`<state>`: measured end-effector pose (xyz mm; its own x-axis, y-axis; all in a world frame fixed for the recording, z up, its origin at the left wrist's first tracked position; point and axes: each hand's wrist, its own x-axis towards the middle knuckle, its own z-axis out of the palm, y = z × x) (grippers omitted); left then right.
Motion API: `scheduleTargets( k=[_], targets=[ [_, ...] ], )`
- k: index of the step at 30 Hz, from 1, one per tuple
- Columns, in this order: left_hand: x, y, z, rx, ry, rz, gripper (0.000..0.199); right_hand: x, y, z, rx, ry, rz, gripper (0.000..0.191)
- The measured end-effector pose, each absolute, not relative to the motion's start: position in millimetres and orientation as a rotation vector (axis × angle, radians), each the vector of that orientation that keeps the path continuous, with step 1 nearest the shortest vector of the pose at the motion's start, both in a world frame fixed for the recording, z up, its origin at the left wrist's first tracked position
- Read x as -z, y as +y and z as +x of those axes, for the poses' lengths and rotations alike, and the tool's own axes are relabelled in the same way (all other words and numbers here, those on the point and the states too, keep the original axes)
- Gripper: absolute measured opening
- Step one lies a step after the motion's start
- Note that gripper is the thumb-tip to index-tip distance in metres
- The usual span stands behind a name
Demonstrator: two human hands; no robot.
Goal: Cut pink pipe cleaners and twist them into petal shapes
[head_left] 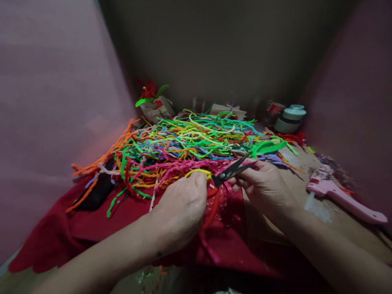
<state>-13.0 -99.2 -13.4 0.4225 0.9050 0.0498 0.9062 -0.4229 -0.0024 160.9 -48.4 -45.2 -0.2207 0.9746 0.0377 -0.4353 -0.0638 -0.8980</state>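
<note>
Black-bladed scissors (pixel 222 176) are held in my left hand (pixel 183 200), with their parted blades pointing right and upward. A red loop, apparently their handle (pixel 215 209), hangs below the pivot. A curved yellow strip (pixel 200 171) runs over my left thumb; whether it belongs to the handle I cannot tell. My right hand (pixel 265 183) has its fingers pinched together close to the blade tips. What lies between those fingers is hidden. Just beyond both hands spreads a heap of fuzzy, many-coloured pipe cleaners (pixel 190 143), with pink ones (pixel 180 164) nearest.
A pink glue gun (pixel 333 190) lies on the brown board (pixel 294 179) at right. Behind stand a pale green-capped jar (pixel 290 118) and, at back left, a red flower with green leaves (pixel 150 90). Dark red cloth (pixel 92 228) covers the front, strewn with scraps.
</note>
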Motion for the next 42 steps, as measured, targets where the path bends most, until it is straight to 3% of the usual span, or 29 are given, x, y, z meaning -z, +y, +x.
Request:
scheduleTargets(
  k=[4, 12, 42],
  targets=[
    [26.5, -97.3, -11.8, -0.103, -1.67, -2.526, 0.019, 45.2, -48.4, 160.6, -1.622, -0.975, -0.706, 0.003],
    [33.9, -93.6, -15.7, -0.011, -1.611, -2.405, 0.024, 41.3, -51.0, 160.0, -1.668, -0.885, -0.745, 0.004],
    [12.3, -99.1, -13.5, -0.457, -1.875, -2.421, 0.03, 49.7, -48.6, 162.3, -1.816, -0.895, -0.755, 0.004]
  ],
)
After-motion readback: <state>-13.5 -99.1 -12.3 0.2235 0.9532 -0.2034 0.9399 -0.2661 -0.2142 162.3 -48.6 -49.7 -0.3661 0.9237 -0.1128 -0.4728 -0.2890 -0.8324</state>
